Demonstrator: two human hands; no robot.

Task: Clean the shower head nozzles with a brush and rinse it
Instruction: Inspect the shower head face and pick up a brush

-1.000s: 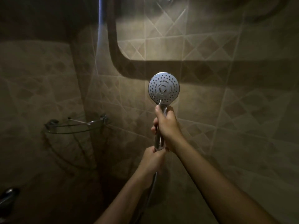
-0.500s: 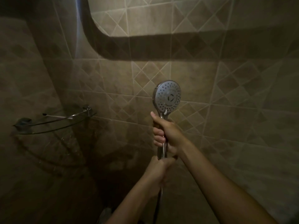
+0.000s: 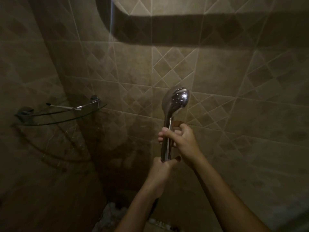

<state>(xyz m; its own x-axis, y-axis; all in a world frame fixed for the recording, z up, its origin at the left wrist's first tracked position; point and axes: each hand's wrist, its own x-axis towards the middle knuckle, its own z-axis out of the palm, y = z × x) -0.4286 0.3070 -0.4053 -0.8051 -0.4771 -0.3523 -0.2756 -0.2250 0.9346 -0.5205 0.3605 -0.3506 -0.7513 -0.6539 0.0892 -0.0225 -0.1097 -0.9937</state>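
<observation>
No text, label, brand, number or sign could be read. The shiny back of the shower head (image 3: pixel 175 101), the tiled wall (image 3: pixel 237 77) and the glass shelf (image 3: pixel 66 114) showed no legible marking in the dim light.

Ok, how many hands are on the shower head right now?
2 on the shower head: the right hand grips high on its handle, the left hand at the lower end.

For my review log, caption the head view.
Left hand and right hand grip round chrome handheld shower head, back toward camera.
</observation>
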